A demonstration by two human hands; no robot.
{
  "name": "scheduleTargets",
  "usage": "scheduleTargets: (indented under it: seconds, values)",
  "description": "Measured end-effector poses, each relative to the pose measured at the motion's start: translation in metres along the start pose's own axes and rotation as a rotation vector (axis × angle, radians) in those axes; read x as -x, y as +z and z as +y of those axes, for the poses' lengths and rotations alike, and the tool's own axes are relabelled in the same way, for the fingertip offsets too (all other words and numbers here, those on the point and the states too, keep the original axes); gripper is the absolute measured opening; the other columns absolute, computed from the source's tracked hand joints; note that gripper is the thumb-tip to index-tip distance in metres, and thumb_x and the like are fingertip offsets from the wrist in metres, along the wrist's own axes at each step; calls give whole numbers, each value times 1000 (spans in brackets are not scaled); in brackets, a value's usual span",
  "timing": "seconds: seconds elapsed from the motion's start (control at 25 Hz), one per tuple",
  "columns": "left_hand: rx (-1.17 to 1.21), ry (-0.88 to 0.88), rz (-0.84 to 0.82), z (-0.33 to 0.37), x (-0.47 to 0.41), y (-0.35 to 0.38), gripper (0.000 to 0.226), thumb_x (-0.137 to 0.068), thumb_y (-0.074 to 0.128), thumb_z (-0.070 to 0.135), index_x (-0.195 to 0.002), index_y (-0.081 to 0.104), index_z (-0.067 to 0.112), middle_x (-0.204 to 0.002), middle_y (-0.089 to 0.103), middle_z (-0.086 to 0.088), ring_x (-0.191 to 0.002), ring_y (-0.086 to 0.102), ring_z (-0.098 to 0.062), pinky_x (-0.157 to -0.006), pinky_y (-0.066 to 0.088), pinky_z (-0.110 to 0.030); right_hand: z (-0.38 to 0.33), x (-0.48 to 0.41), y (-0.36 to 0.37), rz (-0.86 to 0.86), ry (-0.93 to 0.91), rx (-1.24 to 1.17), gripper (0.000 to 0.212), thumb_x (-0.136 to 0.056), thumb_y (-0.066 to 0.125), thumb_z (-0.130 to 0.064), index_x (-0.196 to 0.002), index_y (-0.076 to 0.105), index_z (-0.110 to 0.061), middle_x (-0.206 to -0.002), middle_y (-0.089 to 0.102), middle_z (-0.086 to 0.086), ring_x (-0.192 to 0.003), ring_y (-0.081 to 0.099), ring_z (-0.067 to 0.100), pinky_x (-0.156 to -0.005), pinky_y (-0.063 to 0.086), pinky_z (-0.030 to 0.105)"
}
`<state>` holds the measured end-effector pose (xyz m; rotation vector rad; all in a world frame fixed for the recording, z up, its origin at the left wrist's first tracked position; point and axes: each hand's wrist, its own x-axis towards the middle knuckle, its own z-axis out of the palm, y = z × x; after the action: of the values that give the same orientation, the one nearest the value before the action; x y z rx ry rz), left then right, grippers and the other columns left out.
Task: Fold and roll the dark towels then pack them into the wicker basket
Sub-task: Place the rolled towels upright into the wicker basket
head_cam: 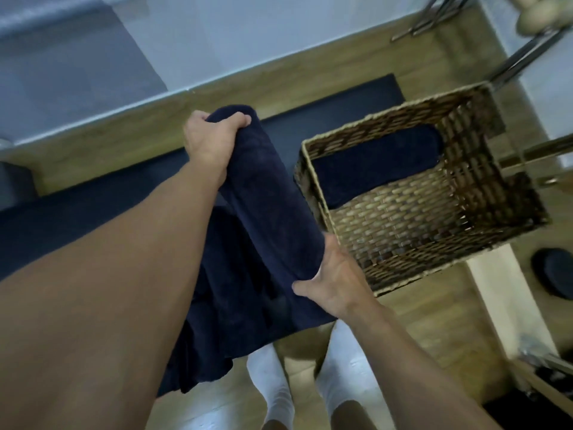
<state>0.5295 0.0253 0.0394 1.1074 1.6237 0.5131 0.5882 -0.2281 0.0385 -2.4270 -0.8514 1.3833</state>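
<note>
Navy towel roll [266,193] beside wicker basket [403,237] | likely soft, floppy: hold by ends | left hand [207,141], right hand [336,282] each grip one

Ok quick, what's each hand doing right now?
Left hand: grips the far end of the rolled towel.
Right hand: holds its near end.

The right hand's [335,277] fingers are mostly hidden under the rolled towel [263,187]. In the wicker basket [316,187], the packed towel [372,162] loses its 9 o'clock end behind the wall. White socks [273,383] at 6 o'clock are partly covered by hanging cloth. A dark round thing [555,274] at 4 o'clock is cut off by the edge. Blurred metal legs [434,17] at 1 o'clock run out of view.
</note>
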Motion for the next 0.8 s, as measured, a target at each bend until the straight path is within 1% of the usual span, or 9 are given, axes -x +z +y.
scheduleTargets:
  seconds: [0.08, 0.2, 0.28, 0.36, 0.4, 0.48, 0.56, 0.68, 0.8]
  values:
    - [116, -38, 42, 25, 16, -6, 46, -55, 86, 37, -86, 57, 21, -97, 69, 0, -87, 69, -16, -77, 61, -39, -2, 4, -49, 36, -59, 94, 93, -58, 81, -42, -136, 33, -27, -124, 56, 2, -116, 53, 26, -96, 46, 40]
    - [262, -78, 78, 45, 46, 7, 47, -52, 86, 40, -84, 58, 20, -96, 71, -3, -85, 71, -19, -77, 62, -41, 18, -2, -127, 162, -118, 228, 101, -47, 77, -48, -137, 35, -31, -129, 55, 1, -120, 52, 27, -98, 47, 45]
    - [297, -95, 82, 44, 71, 31, 46, -56, 87, 41, -83, 58, 18, -97, 71, -4, -85, 71, -20, -76, 62, -37, 41, -10, -172, 205, -94, 326, 106, -49, 81, -44, -142, 32, -29, -135, 51, 2, -125, 47, 29, -101, 44, 48]
    - [333, -97, 99, 35, 95, 62, 42, -65, 87, 38, -83, 57, 16, -99, 70, -5, -85, 70, -18, -70, 60, -30, 69, -24, -208, 221, -74, 441, 106, -51, 85, -40, -142, 32, -29, -136, 50, 3, -124, 48, 31, -99, 45, 51]
    - [342, -101, 124, 27, 104, 77, 42, -69, 85, 39, -87, 57, 15, -100, 69, -4, -85, 69, -15, -67, 58, -28, 81, -37, -221, 207, -88, 493, 104, -51, 86, -39, -140, 34, -30, -134, 52, 3, -122, 50, 32, -97, 46, 52]
    - [313, -109, 162, 5, 119, 112, 44, -73, 81, 47, -93, 57, 15, -101, 66, 0, -85, 65, -11, -69, 54, -25, 108, -70, -244, 162, -142, 580, 97, -52, 88, -34, -136, 40, -27, -129, 56, 5, -116, 53, 34, -94, 47, 53]
    - [231, -115, 174, -26, 130, 148, 46, -76, 76, 55, -94, 55, 18, -102, 63, 1, -87, 63, -12, -72, 53, -27, 138, -107, -263, 103, -201, 670, 90, -55, 89, -29, -133, 44, -23, -125, 58, 8, -112, 55, 36, -93, 46, 52]
    - [65, -111, 175, -72, 141, 187, 48, -84, 65, 60, -97, 52, 17, -102, 61, 1, -87, 58, -11, -70, 47, -25, 173, -158, -277, 39, -266, 855, 82, -61, 85, -31, -132, 44, -23, -125, 57, 6, -113, 54, 33, -95, 43, 47]
    - [-44, -120, 211, -108, 143, 226, 47, -90, 56, 60, -103, 49, 16, -100, 60, 0, -88, 58, -14, -71, 47, -28, 198, -207, -276, -26, -257, 1004, 74, -67, 80, -32, -130, 42, -25, -125, 54, 2, -117, 51, 30, -98, 36, 47]
